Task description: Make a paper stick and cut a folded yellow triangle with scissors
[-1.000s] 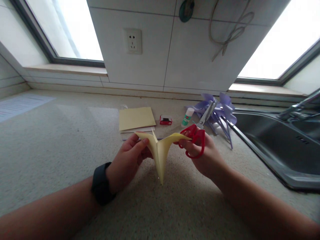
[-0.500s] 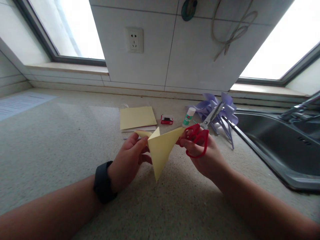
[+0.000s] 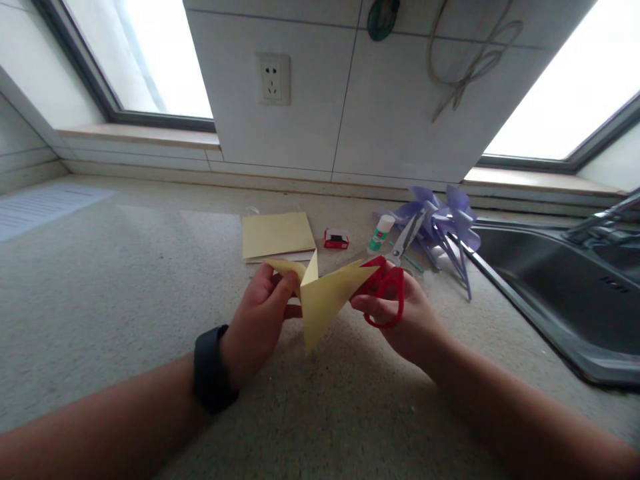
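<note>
Between my hands is a folded sheet of yellow paper (image 3: 325, 300), its flaps standing out in points. My left hand (image 3: 263, 313), with a dark watch on the wrist, pinches the paper's left flap between thumb and fingers. In my right hand (image 3: 400, 313) are red-handled scissors (image 3: 399, 293), their blades pointing up and away to the right. The paper's right tip lies against the red handles; whether my right fingers also touch it is hidden.
Behind my hands lie a stack of yellow paper (image 3: 279, 235), a small red box (image 3: 336, 239), a glue stick (image 3: 381, 233) and purple paper pinwheels (image 3: 450, 217). A steel sink (image 3: 555, 293) is on the right, a printed sheet (image 3: 55, 207) far left.
My right hand has shifted slightly left and down with the scissors. The paper's right flap has come away a little from the fingers, and its lower point has swung slightly left.
</note>
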Demonstrator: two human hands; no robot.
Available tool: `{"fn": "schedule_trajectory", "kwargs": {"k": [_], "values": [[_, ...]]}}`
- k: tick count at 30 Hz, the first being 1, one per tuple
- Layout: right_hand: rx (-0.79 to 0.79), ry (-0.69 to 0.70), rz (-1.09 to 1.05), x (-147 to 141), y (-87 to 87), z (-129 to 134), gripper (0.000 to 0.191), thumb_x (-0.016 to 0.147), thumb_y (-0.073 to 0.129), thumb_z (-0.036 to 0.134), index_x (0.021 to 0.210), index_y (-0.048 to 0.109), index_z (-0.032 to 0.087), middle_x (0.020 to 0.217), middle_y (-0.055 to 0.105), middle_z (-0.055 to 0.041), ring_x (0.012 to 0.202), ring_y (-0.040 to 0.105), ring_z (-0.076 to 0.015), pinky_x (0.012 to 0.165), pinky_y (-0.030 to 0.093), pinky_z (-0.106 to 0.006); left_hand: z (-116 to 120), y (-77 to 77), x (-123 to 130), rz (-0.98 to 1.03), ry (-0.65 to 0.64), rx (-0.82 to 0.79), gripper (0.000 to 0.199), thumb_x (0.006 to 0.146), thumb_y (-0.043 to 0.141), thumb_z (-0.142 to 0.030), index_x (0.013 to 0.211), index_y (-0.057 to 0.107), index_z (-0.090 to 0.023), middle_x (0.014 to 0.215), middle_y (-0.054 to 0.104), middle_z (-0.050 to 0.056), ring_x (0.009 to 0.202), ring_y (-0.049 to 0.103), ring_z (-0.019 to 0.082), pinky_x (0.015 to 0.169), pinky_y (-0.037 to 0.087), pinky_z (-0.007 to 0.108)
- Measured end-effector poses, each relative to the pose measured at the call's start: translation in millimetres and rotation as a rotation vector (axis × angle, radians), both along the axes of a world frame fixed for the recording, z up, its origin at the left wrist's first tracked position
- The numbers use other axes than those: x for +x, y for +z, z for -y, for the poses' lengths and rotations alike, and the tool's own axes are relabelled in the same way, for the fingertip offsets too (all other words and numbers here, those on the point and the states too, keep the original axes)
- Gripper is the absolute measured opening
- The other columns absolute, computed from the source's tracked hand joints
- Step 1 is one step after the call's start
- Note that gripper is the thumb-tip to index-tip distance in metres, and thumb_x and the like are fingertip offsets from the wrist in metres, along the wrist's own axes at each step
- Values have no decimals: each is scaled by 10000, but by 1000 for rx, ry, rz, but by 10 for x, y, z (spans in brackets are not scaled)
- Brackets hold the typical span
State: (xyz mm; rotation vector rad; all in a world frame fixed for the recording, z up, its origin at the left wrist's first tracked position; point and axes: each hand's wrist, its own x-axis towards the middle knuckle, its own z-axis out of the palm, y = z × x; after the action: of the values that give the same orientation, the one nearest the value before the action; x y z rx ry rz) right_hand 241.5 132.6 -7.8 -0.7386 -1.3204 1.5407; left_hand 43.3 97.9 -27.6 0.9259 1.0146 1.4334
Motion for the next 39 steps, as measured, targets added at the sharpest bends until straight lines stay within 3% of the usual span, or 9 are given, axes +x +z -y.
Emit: {"fn": "schedule_trajectory", "kwargs": {"k": [3,7,10,13,20,25,30,39], "values": [[5,-71,45,-13,0,19,350,622,916,246,895,697,239,852,748,-5,773,701,-171,751,596,-330,28,-4,7,-64,21,81,216,915,669,-340,1078,586,-225,879,673,0,756,647,141,636,544,230],[47,-167,86,3,-25,16,294,656,899,265,841,672,234,748,706,19,669,650,-137,639,557,-285,61,12,-6,-7,-73,182,173,894,710,-301,992,589,-227,838,673,-13,749,623,124,686,516,223],[63,-184,96,23,-34,11,281,669,889,279,822,659,225,718,690,22,619,605,-116,573,506,-254,71,22,-19,58,-175,238,379,742,865,-228,1016,604,-245,896,678,-23,804,620,125,716,511,212],[81,-173,84,39,-32,21,272,682,878,310,814,654,228,709,678,27,589,573,-105,535,469,-242,75,20,-18,57,-193,249,548,578,941,-102,1012,642,-254,907,673,-34,832,620,127,720,507,197],[76,-93,65,78,-18,57,252,686,873,284,813,663,228,706,660,28,590,563,-104,512,451,-227,103,-4,-50,-28,-241,119,180,758,854,-232,865,712,-209,811,689,-5,717,600,117,675,492,214],[107,-16,52,93,-13,57,238,704,863,257,826,663,215,740,680,21,646,605,-103,569,490,-209,119,69,-74,-181,-311,272,60,838,780,-246,868,777,-194,853,684,36,770,613,149,696,496,252],[120,40,56,89,5,72,243,721,846,251,823,631,205,750,687,23,632,606,-97,553,486,-199,135,120,-63,-212,-347,377,60,855,754,-204,898,793,-220,887,679,36,812,628,149,730,505,262],[185,131,-2,83,-2,96,188,759,803,198,825,627,207,785,704,12,712,651,-112,625,520,-207,173,66,-90,-293,-349,502,249,859,728,-110,1034,776,-281,921,664,13,858,625,138,767,501,262]]}}
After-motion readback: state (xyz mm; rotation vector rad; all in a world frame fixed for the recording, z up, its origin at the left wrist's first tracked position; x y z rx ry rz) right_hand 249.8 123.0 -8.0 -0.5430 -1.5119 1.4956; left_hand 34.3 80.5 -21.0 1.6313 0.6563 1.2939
